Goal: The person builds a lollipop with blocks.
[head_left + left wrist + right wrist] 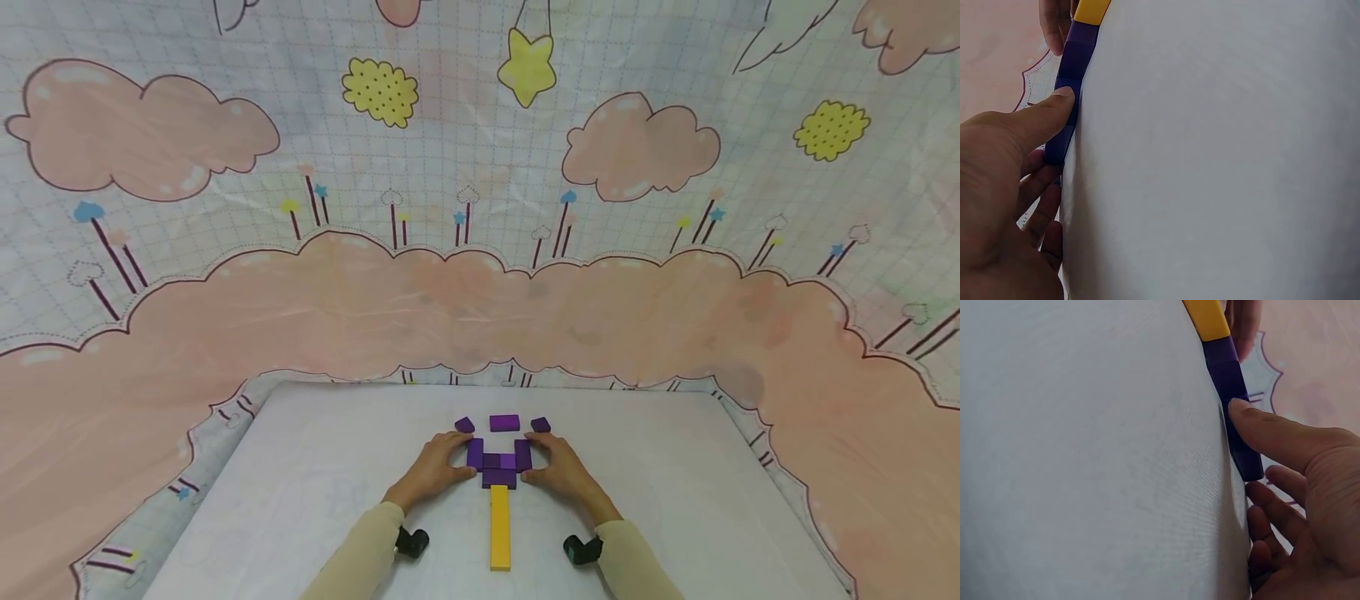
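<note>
In the head view, my left hand (429,472) pinches an upright purple block (475,455) endwise, thumb at its near end and a finger at its far end. Mirroring it, my right hand (562,475) pinches a second upright purple block (522,456). Between these two lie a dark purple square block (491,461) and a brighter purple one (507,461). A wide purple block (498,478) sits just below them, above a long yellow strip (499,529). In the left wrist view, the thumb (1060,103) presses against the purple row; the right thumb (1250,422) does likewise.
Beyond the hands lie a purple rectangular block (505,423) and two small pointed purple blocks, one left (465,425) and one right (541,425). All rest on a white table (300,475). Patterned cloth (525,317) hangs behind. Dark devices (412,543) project from the sleeves.
</note>
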Demonstrator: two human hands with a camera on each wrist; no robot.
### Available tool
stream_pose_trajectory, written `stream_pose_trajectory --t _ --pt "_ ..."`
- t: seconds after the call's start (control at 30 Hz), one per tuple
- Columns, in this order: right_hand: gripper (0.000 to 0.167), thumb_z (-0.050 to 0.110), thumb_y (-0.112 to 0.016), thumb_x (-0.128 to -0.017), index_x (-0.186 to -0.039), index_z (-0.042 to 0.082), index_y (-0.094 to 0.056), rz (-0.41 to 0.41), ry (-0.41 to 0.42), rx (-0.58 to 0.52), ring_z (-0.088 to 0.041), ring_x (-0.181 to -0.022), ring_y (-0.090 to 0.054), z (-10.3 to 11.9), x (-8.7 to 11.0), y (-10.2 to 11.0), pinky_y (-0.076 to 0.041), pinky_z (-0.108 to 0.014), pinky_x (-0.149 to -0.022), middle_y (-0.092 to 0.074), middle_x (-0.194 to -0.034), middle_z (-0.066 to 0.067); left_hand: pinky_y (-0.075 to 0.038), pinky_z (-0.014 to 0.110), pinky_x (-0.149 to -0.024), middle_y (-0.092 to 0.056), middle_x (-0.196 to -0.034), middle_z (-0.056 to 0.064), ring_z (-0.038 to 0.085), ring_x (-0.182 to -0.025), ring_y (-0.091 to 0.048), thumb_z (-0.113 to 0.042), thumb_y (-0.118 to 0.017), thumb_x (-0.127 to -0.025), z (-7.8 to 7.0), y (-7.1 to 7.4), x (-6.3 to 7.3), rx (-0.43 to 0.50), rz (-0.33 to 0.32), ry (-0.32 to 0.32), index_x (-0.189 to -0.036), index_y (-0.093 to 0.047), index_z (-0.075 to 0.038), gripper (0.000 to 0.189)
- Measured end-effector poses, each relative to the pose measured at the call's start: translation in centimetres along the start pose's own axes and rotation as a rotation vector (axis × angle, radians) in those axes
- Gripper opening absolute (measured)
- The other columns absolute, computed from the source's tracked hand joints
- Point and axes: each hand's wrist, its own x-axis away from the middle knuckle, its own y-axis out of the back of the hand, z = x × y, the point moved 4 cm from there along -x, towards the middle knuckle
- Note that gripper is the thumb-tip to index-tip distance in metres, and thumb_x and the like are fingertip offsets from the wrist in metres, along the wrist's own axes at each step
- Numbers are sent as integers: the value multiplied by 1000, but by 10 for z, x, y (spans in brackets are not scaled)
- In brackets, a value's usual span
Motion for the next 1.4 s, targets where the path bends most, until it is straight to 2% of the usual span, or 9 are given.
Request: stream_pose_trajectory --t 0.13,0.2,0.37,0.47,0.7,0.93,1.17,1.4 --pt "68 25 -84 -77 -138 18 -55 -6 -7 -14 -39 -139 -42 0 1 1 -32 -59 -116 -52 -145 -12 -32 58 -115 -54 -143 16 37 -133 -47 -30 -76 -85 1 0 0 1 -7 -5 -139 -54 -7 63" --pt "67 25 -84 -77 -137 17 -55 -12 5 -19 -38 -135 -47 1 2 4 -36 -58 -114 -55 -142 -13 -32 59 -114 -54 -142 17 38 -132 -47 -29 -77 -84 2 0 0 3 -8 -13 -138 -54 -6 62" --pt "61 24 -83 -78 -133 16 -58 -23 46 -53 -33 -117 -59 5 4 12 -51 -51 -99 -61 -133 -13 -31 60 -115 -53 -143 18 39 -133 -46 -29 -76 -84 2 -1 0 22 -8 -1 -138 -54 -7 62" --pt "57 23 -82 -80 -132 15 -59 -22 65 -89 -32 -115 -60 8 6 18 -54 -49 -93 -61 -133 -12 -31 60 -115 -52 -144 18 39 -134 -45 -29 -77 -84 3 -1 1 35 -9 12 -139 -54 -8 63" --pt "53 20 -78 -84 -132 12 -59 -44 57 -117 -30 -115 -59 12 9 32 -55 -48 -93 -61 -134 -10 -32 59 -115 -51 -145 17 39 -136 -44 -30 -77 -84 4 -3 1 45 -4 35 -139 -54 -9 64" --pt "46 20 -75 -86 -130 14 -61 -94 37 -115 -28 -111 -61 11 7 44 -56 -44 -90 -65 -128 -9 -32 59 -115 -50 -146 17 38 -136 -43 -32 -77 -84 6 -4 0 48 1 36 -140 -53 -9 64" --pt "37 13 -73 -87 -123 9 -65 -164 38 -148 -31 -110 -64 5 -5 52 -57 -43 -87 -67 -124 -12 -32 58 -115 -50 -146 16 38 -136 -44 -32 -77 -85 7 -4 -1 40 2 29 -140 -53 -9 65" --pt "37 11 -72 -88 -124 9 -65 -158 -29 -149 -30 -107 -65 -8 -23 50 -58 -40 -84 -67 -124 -12 -33 58 -115 -50 -146 16 38 -135 -44 -31 -77 -85 7 -3 -1 43 1 29 -140 -53 -9 65"
